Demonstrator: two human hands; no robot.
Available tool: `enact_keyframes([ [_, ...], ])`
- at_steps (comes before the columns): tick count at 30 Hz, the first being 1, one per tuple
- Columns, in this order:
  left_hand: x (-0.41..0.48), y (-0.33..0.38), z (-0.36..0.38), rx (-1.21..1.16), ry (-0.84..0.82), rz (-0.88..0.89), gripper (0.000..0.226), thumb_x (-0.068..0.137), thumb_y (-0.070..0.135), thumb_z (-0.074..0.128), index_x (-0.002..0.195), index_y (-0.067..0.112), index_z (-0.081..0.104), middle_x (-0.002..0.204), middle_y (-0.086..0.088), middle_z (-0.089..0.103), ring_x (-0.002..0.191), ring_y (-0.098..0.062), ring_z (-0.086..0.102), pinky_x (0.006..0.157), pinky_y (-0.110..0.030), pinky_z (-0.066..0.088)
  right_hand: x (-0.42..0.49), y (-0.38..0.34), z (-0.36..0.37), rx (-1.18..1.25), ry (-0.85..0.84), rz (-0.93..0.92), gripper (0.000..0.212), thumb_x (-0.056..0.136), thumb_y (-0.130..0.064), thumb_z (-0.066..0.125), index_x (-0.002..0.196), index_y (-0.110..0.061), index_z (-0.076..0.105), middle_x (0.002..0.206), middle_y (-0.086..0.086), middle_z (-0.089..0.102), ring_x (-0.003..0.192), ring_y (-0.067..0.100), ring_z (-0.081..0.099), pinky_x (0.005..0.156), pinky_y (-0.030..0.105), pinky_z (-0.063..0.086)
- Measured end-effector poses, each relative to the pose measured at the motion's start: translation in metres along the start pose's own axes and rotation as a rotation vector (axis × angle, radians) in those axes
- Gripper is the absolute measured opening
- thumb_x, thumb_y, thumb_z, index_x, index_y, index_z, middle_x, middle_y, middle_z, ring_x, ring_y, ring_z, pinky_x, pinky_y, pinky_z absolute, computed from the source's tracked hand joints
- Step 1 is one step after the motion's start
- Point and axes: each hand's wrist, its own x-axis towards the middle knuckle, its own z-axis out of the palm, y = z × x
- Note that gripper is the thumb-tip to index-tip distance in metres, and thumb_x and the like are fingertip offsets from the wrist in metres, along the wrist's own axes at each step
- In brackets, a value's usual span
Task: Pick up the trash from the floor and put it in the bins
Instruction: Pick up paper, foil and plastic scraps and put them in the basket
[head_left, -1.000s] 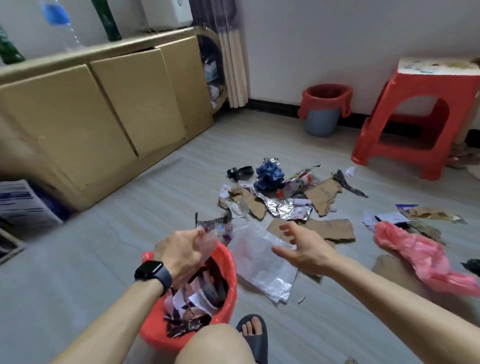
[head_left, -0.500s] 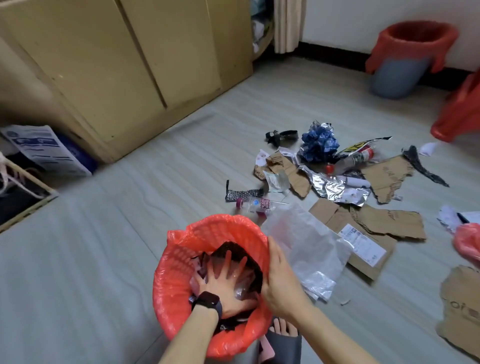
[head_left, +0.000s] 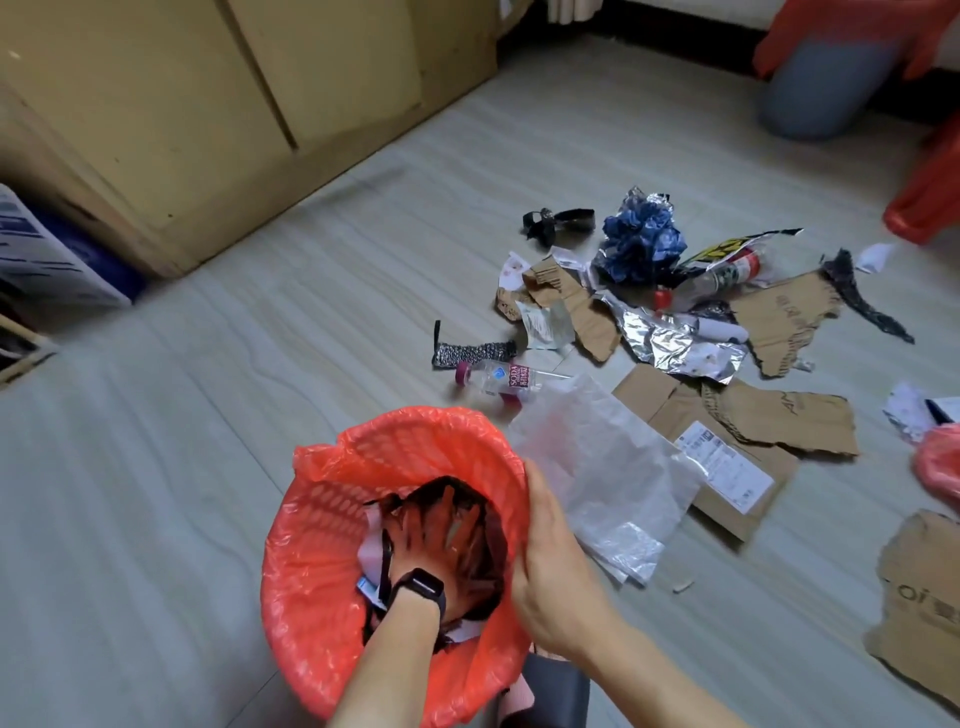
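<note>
At the lower centre, a round latticed bin (head_left: 332, 525) lined with thin red plastic holds dark crumpled trash (head_left: 487, 543), which is pressed down by the left hand (head_left: 441, 538), fingers spread flat. The right hand (head_left: 550, 566) is laid, fingers straight, against the bin's right rim. Just right of it, a crinkled clear plastic bag (head_left: 608, 478) is spread on the floor (head_left: 208, 415). Beyond, toward the upper right, a small clear bottle (head_left: 498, 379), torn cardboard (head_left: 769, 421) and creased foil (head_left: 670, 343) are scattered.
</note>
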Motion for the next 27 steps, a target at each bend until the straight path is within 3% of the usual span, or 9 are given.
enact_keyframes([
  [5,-0.02,-0.007,-0.03,-0.035,-0.021,0.054,0.101,0.063,0.092,0.019,0.149,0.047,-0.01,0.163,0.001,-0.012,0.149,-0.034,-0.006,0.101,-0.072,-0.013,0.004,-0.004,-0.004,-0.031,-0.003,0.049,0.086,0.085,-0.007,0.039,0.156,-0.029,-0.004,0.161,0.004,0.02,0.144,0.022,0.03,0.117,0.031,0.027],
  [8,-0.044,-0.018,-0.052,-0.084,-0.044,0.07,0.111,0.054,0.097,0.021,0.151,0.046,0.004,0.164,0.001,-0.002,0.15,-0.028,-0.003,0.105,-0.072,-0.012,0.003,-0.008,-0.005,-0.048,-0.008,0.075,0.081,0.09,-0.026,0.044,0.154,-0.033,-0.005,0.157,0.008,0.028,0.138,0.03,0.038,0.113,0.045,0.036],
  [11,-0.07,-0.027,-0.084,-0.173,-0.003,0.088,0.096,0.068,0.087,0.036,0.15,0.038,0.026,0.159,0.0,0.023,0.147,-0.024,0.017,0.116,-0.059,0.012,-0.006,-0.013,-0.018,-0.104,-0.051,0.098,0.079,0.094,-0.047,0.044,0.156,-0.028,-0.002,0.158,0.01,0.025,0.139,0.034,0.036,0.113,0.047,0.034],
  [13,-0.078,-0.039,-0.102,-0.252,0.062,0.093,0.077,0.076,0.071,0.041,0.141,0.031,0.045,0.146,0.0,0.046,0.136,-0.022,0.04,0.11,-0.045,0.035,-0.011,-0.014,-0.027,-0.117,-0.066,0.123,0.075,0.098,-0.051,0.04,0.158,-0.022,0.004,0.162,0.009,0.021,0.145,0.029,0.029,0.117,0.044,0.029],
  [15,-0.088,-0.043,-0.121,-0.282,0.121,0.139,0.067,0.075,0.062,0.039,0.133,0.03,0.054,0.136,0.002,0.056,0.126,-0.019,0.05,0.105,-0.038,0.042,-0.027,-0.01,-0.042,-0.117,-0.032,0.144,0.072,0.1,-0.052,0.036,0.158,-0.019,0.008,0.163,0.008,0.021,0.147,0.027,0.027,0.118,0.041,0.027],
  [21,-0.102,-0.014,-0.189,-0.294,0.364,0.306,0.035,0.088,0.04,0.054,0.119,0.028,0.063,0.124,0.007,0.062,0.118,-0.013,0.056,0.103,-0.031,0.042,-0.064,0.021,-0.094,-0.147,0.049,0.263,0.071,0.101,-0.05,0.038,0.158,-0.018,0.01,0.16,0.012,0.025,0.144,0.03,0.031,0.117,0.041,0.027],
  [27,-0.088,0.099,-0.254,-0.049,0.254,0.471,0.045,0.09,0.047,0.052,0.133,0.033,0.052,0.134,0.003,0.051,0.12,-0.019,0.053,0.1,-0.037,0.046,-0.096,0.093,-0.183,-0.127,0.244,0.461,0.074,0.096,-0.051,0.045,0.154,-0.015,0.017,0.158,0.011,0.026,0.141,0.032,0.033,0.114,0.044,0.032],
])
